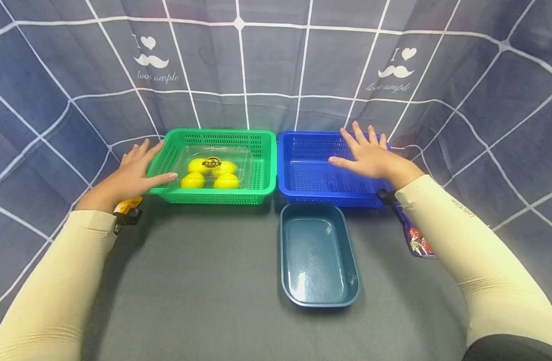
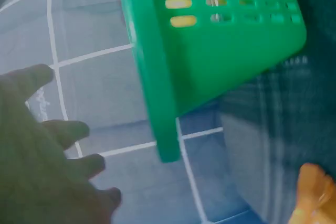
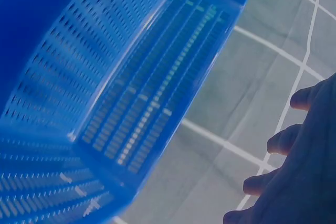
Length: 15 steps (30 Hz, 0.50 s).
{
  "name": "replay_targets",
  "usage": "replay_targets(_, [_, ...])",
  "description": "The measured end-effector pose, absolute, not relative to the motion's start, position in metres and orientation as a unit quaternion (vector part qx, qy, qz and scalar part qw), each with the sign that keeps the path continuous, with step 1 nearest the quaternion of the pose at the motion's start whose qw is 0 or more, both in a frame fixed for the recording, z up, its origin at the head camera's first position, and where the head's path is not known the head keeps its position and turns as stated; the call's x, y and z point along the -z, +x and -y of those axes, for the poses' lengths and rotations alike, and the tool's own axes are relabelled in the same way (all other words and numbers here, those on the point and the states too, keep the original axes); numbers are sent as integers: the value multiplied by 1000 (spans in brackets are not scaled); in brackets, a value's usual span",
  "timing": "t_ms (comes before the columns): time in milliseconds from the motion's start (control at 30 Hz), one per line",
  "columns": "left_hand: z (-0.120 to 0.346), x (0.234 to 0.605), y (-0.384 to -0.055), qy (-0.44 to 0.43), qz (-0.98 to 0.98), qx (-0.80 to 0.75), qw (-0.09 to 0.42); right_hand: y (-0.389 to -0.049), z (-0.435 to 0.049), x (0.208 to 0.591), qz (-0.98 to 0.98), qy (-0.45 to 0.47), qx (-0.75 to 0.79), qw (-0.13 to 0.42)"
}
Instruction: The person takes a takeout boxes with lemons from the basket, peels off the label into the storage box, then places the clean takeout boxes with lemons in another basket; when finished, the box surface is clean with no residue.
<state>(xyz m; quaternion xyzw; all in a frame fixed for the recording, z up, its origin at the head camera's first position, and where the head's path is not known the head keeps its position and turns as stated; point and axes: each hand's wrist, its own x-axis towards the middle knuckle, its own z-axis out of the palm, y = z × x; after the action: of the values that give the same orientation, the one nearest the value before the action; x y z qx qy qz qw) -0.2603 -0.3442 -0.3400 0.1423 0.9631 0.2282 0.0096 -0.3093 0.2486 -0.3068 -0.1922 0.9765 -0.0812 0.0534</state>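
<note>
While the left hand [image 1: 129, 170] hangs splayed near a green basket [image 1: 217, 192], the right hand [image 1: 371, 158] spreads near a blue basket [image 1: 330, 194].

In the head view, the right sleeve [image 1: 456, 235] covers part of a blue-and-red packet [image 1: 418, 239], and the right hand [image 1: 371, 156] hides a corner of the blue basket [image 1: 309, 173]. The label [image 1: 211, 162] partly masks 2 yellow fruits [image 1: 226, 169]; its small print is unreadable. In the left wrist view, an orange item [image 2: 311, 198] is blurred and cut off, the left hand [image 2: 44, 145] leaves the left edge, and the green basket [image 2: 226, 51] leaves the top.
</note>
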Motion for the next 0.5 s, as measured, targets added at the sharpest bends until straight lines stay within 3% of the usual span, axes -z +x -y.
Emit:
replay_targets(167, [347, 354, -249, 116, -952, -278, -57, -312, -232, 308, -972, -209, 85, 58])
replay_targets(500, [349, 392, -235, 21, -889, -446, -104, -319, -203, 316, -964, -230, 109, 70])
